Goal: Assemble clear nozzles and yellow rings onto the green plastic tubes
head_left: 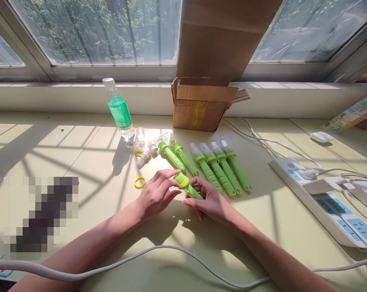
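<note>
A green plastic handle [194,192] with a threaded end is held in my right hand [212,202], fingers and thumb wrapped round its lower part. A yellow ring [183,183] sits around it just below the threads. My left hand [157,192] reaches over the threaded end, its fingers curved and touching at the ring; the exact contact is partly hidden. Left of that hand lies a loose yellow ring [140,182]. Beyond my hands are two more open green handles [172,156] and several green light sticks with clear caps [212,168] in a row.
Clear caps [137,145] and white bulb-like parts [144,156] lie beside a green-labelled bottle [120,111]. A cardboard box [201,105] stands by the window. At right is a power strip [317,202] with plugs and cables. A grey cable [159,247] crosses in front of my forearms.
</note>
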The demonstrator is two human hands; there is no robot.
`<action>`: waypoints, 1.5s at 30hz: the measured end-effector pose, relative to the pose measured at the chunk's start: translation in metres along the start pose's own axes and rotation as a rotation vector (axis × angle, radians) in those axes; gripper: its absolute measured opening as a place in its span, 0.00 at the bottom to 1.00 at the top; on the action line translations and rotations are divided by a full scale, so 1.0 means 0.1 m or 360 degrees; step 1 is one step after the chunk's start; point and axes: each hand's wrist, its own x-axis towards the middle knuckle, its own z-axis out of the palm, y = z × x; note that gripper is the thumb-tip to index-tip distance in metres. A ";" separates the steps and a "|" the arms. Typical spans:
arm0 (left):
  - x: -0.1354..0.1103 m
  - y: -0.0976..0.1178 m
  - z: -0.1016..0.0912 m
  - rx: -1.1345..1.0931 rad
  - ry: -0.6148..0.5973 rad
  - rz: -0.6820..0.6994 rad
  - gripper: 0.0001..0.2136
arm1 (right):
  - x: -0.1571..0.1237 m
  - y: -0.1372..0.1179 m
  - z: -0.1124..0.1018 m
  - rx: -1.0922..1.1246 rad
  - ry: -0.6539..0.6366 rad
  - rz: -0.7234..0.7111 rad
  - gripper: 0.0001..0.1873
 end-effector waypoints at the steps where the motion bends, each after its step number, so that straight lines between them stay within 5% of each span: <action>1: 0.00 0.00 0.00 0.0011 0.0002 0.0002 0.07 | 0.00 0.00 0.00 0.0014 0.0021 0.0006 0.17; 13: 0.01 0.01 -0.02 -0.0026 0.0022 0.0009 0.08 | 0.00 -0.03 -0.03 -0.0030 -0.0173 -0.0161 0.23; 17: 0.00 0.01 0.00 -0.0005 -0.0017 -0.0032 0.08 | -0.01 -0.01 -0.02 0.0030 -0.0106 -0.0057 0.17; 30: 0.01 0.03 -0.03 -0.0009 0.0055 0.0011 0.06 | -0.01 -0.03 -0.01 0.0059 -0.0191 -0.0114 0.23; 45: -0.02 -0.01 0.00 -0.0029 0.0051 -0.0026 0.08 | 0.01 0.00 0.01 0.0214 -0.0070 -0.0081 0.17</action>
